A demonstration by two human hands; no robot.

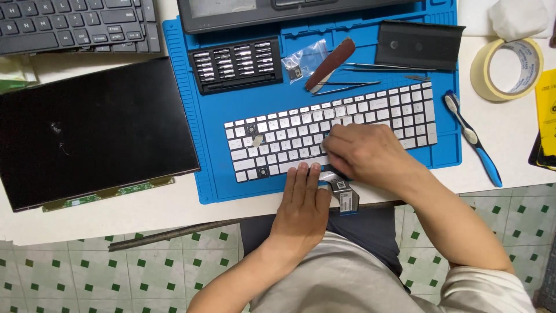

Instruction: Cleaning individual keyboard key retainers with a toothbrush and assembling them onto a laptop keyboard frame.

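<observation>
A silver laptop keyboard (330, 134) lies on the blue repair mat (191, 104) near the desk's (509, 150) front edge. The left hand (304, 203) rests flat, fingers released, on its front edge; the right hand (362, 152) curls over the keys, fingertips pressing.

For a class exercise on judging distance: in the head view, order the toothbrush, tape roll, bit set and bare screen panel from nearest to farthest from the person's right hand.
1. Toothbrush, just to the right of the right hand, at the mat's edge.
2. Bit set, up and left, and tape roll, up and right: too close to call.
3. Screen panel, far left.
</observation>
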